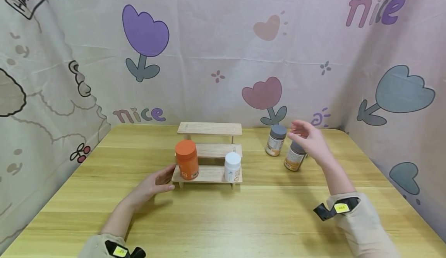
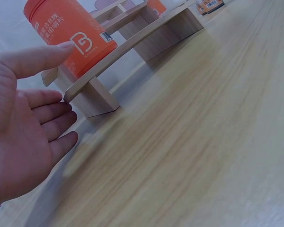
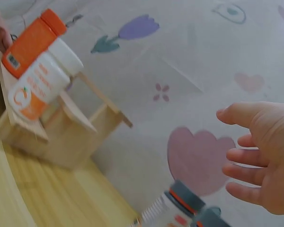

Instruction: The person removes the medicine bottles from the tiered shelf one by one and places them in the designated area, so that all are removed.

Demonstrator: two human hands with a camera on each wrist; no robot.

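A three-tier wooden stand (image 1: 212,128) bears an orange bottle (image 1: 187,161) and a white bottle (image 1: 232,167) on its lowest step. My left hand (image 1: 153,183) is at the left end of that step, fingertips at the wood's edge and thumb near the orange bottle (image 2: 80,42). In the head view, my right hand (image 1: 310,140) hovers by two grey-capped bottles. It partly covers the nearer grey-capped bottle (image 1: 294,159), and the other grey-capped bottle (image 1: 275,141) stands to its left. The right wrist view shows the right hand (image 3: 265,156) with fingers spread and nothing held.
Both hands work over a wooden table (image 1: 216,219). Behind it hangs a pale cloth backdrop (image 1: 202,25) with printed flowers, which also runs along the left and right sides. Dark straps with yellow labels sit on both sleeves (image 1: 366,227).
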